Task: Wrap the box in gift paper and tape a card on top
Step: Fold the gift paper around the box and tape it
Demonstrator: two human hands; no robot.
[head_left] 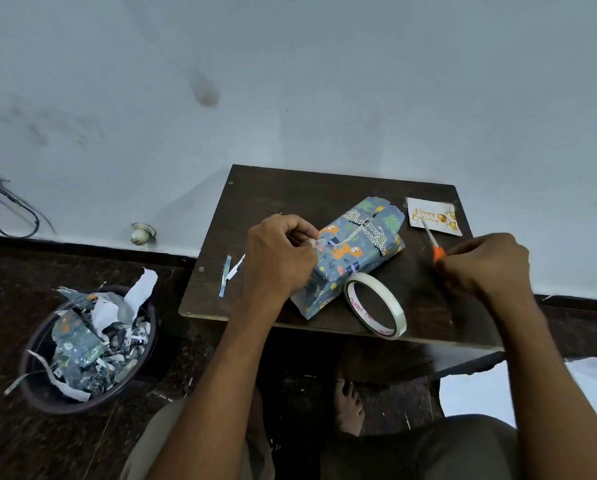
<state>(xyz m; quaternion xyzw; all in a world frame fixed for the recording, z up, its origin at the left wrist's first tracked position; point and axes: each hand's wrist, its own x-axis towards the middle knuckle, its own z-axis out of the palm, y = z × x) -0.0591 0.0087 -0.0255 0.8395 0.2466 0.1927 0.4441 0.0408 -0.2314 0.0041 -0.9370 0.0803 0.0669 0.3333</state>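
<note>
left hand (279, 258) pinching paper on box (350, 252) | right hand (486, 268) gripping scissors (435, 245) | tape (375, 305) touching box | card (434, 216) apart, on table (273, 192)

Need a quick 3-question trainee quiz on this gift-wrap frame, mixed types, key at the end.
1. True or false: the card is already taped on the wrapped box.
2. What does the right hand hold? A) tape roll B) scissors C) card
3. Fill in: the tape roll stands on the table, just near of the ____.

Key
1. False: it lies on the table, beyond the scissors.
2. B
3. box; the left hand pinches paper at its end.
</note>
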